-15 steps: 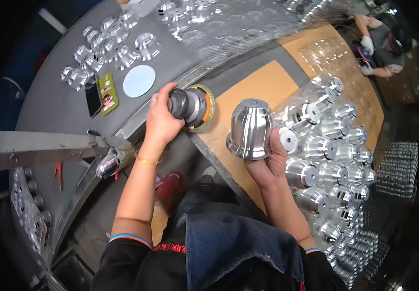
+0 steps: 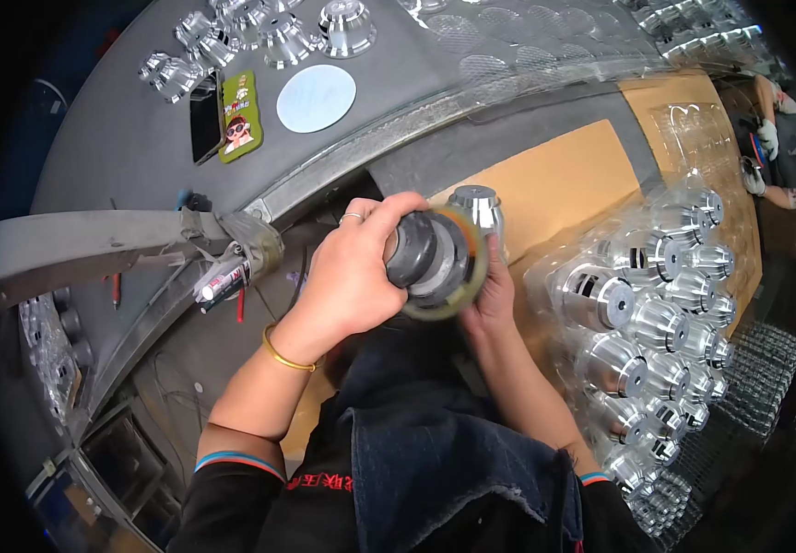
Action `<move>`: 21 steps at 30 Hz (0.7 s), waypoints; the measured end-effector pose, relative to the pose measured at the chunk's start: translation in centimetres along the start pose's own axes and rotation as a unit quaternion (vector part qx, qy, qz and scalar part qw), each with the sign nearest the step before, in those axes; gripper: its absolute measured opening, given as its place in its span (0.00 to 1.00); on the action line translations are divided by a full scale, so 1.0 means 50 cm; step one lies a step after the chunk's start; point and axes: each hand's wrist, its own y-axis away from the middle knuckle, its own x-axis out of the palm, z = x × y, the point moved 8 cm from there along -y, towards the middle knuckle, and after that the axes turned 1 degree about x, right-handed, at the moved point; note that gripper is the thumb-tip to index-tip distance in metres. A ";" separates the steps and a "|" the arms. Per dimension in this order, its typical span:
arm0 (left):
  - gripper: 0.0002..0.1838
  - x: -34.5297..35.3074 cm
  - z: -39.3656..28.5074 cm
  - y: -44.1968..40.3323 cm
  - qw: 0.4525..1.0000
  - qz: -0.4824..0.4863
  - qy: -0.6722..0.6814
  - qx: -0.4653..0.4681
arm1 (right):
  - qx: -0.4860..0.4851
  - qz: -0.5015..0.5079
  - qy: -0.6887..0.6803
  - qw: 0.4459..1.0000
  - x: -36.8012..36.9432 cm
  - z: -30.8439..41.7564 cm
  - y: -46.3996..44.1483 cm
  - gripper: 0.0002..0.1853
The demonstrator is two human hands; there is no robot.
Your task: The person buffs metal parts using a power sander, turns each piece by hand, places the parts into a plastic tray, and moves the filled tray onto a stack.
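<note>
My left hand [image 2: 356, 267] is wrapped round a black and grey round power sander [image 2: 421, 258], whose disc edge looks orange and greenish. Just right of the disc, my right hand [image 2: 495, 290] holds a shiny metal cup-shaped part [image 2: 479, 205] upright. The disc hides the part's lower side and some of my right fingers. From this view the disc overlaps the part, and I cannot tell whether they touch.
Similar metal parts in clear plastic trays [image 2: 545, 276] lie on the right. On the grey table [image 2: 361, 111] are more parts, a white disc [image 2: 316, 98], a phone [image 2: 206, 120] and a green case [image 2: 241, 120]. A gloved co-worker's hand [image 2: 767, 140] shows far right.
My left hand has brought the sander rightward and down to the metal part. The part is now largely behind the disc. The whole view has shifted, with the table objects higher and further right.
</note>
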 end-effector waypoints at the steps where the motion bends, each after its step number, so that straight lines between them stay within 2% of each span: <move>1: 0.36 0.002 -0.002 -0.002 1.000 0.006 0.001 0.002 | -0.007 0.006 0.018 1.000 0.001 0.002 -0.001 0.23; 5: 0.34 0.007 -0.019 -0.008 0.998 0.054 -0.012 -0.002 | 0.008 0.023 0.052 0.998 0.000 -0.002 0.001 0.22; 8: 0.33 0.009 -0.033 -0.012 0.998 0.055 -0.017 0.021 | -0.002 0.032 0.071 0.997 0.005 0.007 0.004 0.23; 10: 0.33 0.009 -0.028 -0.021 0.998 0.062 0.003 0.004 | -0.006 0.033 0.080 0.996 -0.001 0.015 0.004 0.24; 13: 0.36 0.022 0.024 -0.050 0.996 0.076 0.039 -0.031 | -0.029 -0.016 -0.063 0.997 -0.037 0.036 -0.006 0.25; 14: 0.37 0.033 0.053 -0.062 0.993 0.086 0.072 -0.048 | -0.030 -0.018 -0.061 0.998 -0.048 0.043 -0.004 0.25; 15: 0.39 0.047 0.076 -0.073 0.983 0.107 0.134 -0.061 | -0.027 0.011 -0.111 0.993 -0.045 0.048 0.000 0.24; 16: 0.39 0.056 0.094 -0.078 0.981 0.121 0.134 -0.076 | -0.023 0.042 -0.161 0.986 -0.039 0.053 0.001 0.23; 18: 0.35 0.060 0.103 -0.077 0.986 0.107 0.121 -0.043 | -0.027 0.025 -0.154 0.987 -0.045 0.056 -0.003 0.23; 21: 0.34 0.041 0.034 -0.044 0.993 0.114 -0.001 -0.006 | -0.037 0.021 -0.152 0.987 -0.042 0.055 -0.011 0.23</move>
